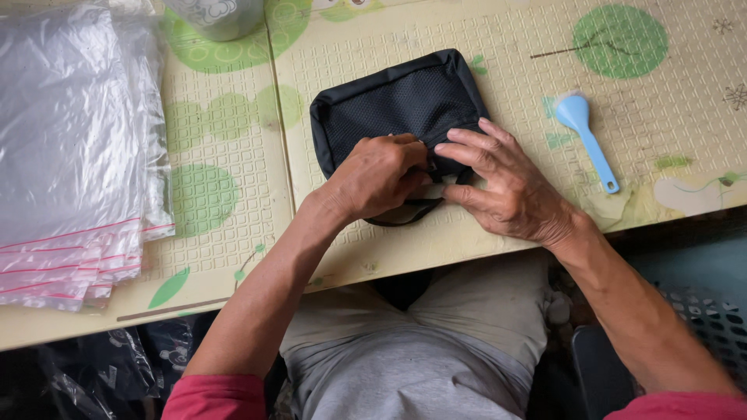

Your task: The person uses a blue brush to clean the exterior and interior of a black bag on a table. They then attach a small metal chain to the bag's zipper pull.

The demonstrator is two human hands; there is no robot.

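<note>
Stack of clear plastic zip bags (74, 148) with red seal strips lies far left of the black mesh pouch (393, 105), on the pale yellow mat (233, 194) with green circles. A grey cup (218, 15) stands up-left of the pouch, cut off by the top edge. The pouch lies flat mid-mat, mesh side up, its near edge under both hands. Left hand (377, 177) sits on the pouch's near edge, fingers curled shut and pinching something small at that edge; what exactly, can't tell. Right hand (506, 187) is just right of it, touching the same edge, fingers (475, 144) stretched out and spread, pressing the pouch's lower right corner down, thumb tucked toward the left hand. Light blue small brush (585, 136) lies right of the pouch, apart from it, handle pointing toward the person. Grey trousers and red sleeves show below the mat edge, nearer than the pouch.
</note>
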